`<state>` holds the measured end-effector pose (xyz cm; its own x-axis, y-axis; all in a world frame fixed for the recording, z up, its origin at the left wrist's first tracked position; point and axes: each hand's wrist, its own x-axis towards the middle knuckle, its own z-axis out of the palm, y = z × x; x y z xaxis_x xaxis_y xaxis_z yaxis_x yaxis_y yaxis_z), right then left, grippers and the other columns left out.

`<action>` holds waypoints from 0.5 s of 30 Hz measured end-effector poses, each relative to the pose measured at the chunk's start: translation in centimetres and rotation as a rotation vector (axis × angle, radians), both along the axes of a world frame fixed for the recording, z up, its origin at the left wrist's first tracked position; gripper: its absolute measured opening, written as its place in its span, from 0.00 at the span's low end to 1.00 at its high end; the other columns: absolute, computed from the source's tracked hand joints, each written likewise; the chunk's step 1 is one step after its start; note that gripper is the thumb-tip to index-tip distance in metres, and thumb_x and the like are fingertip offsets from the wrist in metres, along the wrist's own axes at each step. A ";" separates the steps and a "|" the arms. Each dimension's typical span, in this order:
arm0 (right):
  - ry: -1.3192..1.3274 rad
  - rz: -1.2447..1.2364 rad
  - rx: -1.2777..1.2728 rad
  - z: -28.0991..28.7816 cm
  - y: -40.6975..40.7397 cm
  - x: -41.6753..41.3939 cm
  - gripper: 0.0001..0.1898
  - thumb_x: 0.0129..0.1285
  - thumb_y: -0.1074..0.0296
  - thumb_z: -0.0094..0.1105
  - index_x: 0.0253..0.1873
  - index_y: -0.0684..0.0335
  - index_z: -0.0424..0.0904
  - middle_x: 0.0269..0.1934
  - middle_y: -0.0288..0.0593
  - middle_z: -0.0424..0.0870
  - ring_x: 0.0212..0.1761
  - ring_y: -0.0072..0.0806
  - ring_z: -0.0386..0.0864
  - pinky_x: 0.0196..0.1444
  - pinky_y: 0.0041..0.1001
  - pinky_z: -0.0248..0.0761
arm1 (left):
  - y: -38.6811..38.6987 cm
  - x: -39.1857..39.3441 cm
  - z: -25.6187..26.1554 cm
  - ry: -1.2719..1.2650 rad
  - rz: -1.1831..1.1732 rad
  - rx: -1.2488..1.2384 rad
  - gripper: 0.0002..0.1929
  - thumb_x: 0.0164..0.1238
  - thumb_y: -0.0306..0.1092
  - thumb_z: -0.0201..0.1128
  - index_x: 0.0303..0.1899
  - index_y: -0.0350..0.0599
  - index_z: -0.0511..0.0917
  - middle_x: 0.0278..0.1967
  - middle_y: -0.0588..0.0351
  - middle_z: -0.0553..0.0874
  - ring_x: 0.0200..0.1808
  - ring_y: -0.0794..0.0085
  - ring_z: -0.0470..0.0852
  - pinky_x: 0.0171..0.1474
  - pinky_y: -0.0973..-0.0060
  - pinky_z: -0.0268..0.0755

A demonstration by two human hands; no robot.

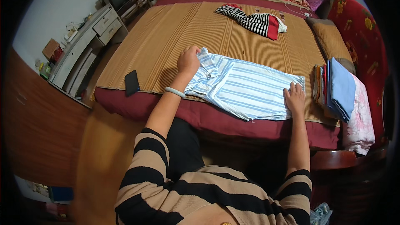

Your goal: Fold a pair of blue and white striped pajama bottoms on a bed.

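A blue-and-white striped garment [254, 87], partly folded, lies along the near edge of the bed on a bamboo mat [156, 53]. At its left end the cloth is bunched and creased, and my left hand [188, 60] grips it there by the upper corner. My right hand [294, 96] rests with fingers spread on the flat right end, pressing the cloth against the mat. Between the hands the fabric lies mostly smooth, its lower edge hanging slightly over the mat's border.
A stack of folded clothes [340, 90] stands right of the garment, beside a pink-and-white bundle [364, 118]. A black smartphone [132, 82] lies at the left front. Farther back is a black-and-white striped garment with red trim [253, 23]. A brown pillow [332, 39] lies by the red headboard [359, 28].
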<state>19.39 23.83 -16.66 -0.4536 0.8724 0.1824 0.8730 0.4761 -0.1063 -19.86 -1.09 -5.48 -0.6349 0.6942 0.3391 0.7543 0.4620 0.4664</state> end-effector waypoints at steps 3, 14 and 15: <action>0.004 0.012 0.008 0.0 0.1 -0.2 0.36 0.73 0.38 0.45 0.77 0.55 0.62 0.77 0.51 0.60 0.82 0.42 0.52 0.81 0.40 0.42 | 0.2 -0.8 -2.0 0.134 -0.025 -0.055 0.16 0.73 0.34 0.54 0.58 0.46 0.80 0.63 0.50 0.80 0.67 0.51 0.73 0.65 0.57 0.69; 0.024 0.010 -0.004 0.1 -0.3 -0.1 0.36 0.72 0.38 0.44 0.77 0.55 0.62 0.77 0.51 0.61 0.81 0.41 0.52 0.81 0.39 0.42 | 2.7 1.4 -5.2 0.022 -0.171 -0.611 0.47 0.66 0.76 0.47 0.80 0.65 0.48 0.82 0.52 0.41 0.82 0.44 0.33 0.76 0.36 0.29; 0.023 0.003 -0.012 0.1 -0.3 0.1 0.36 0.72 0.38 0.44 0.77 0.56 0.62 0.77 0.51 0.61 0.81 0.41 0.52 0.81 0.39 0.42 | 2.7 1.3 -5.1 0.027 -0.174 -0.608 0.47 0.66 0.76 0.47 0.80 0.65 0.48 0.82 0.52 0.41 0.82 0.44 0.33 0.76 0.36 0.29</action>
